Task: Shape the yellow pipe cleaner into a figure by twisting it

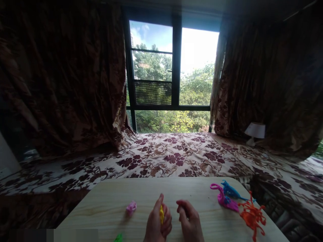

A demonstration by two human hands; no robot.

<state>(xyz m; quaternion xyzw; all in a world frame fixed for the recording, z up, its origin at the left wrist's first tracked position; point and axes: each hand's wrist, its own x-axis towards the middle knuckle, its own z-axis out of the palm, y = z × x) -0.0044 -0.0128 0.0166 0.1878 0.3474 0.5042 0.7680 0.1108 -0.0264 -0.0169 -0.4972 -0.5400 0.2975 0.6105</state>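
Note:
Above the front of the pale wooden table (108, 198), my left hand (158, 220) is closed around a piece of yellow modelling clay (162, 214), its thumb pointing up. Part of the clay shows between thumb and fingers; the fingers hide the rest. Just to the right, apart from it, my right hand (189, 218) has its fingers curled in and pressed together. Whatever it may hold is hidden. A small pale pink lump (131, 207) lies on the table left of my left hand. Nearer the front edge, a green piece (118, 238) is partly cut off by the frame.
At the table's right side lie a magenta looped piece (223, 198), a blue piece (230, 190) and an orange piece with several thin strands (253, 215). Beyond the table is a ledge with flowered cloth (174, 158), a white lamp (255, 130), curtains and a window.

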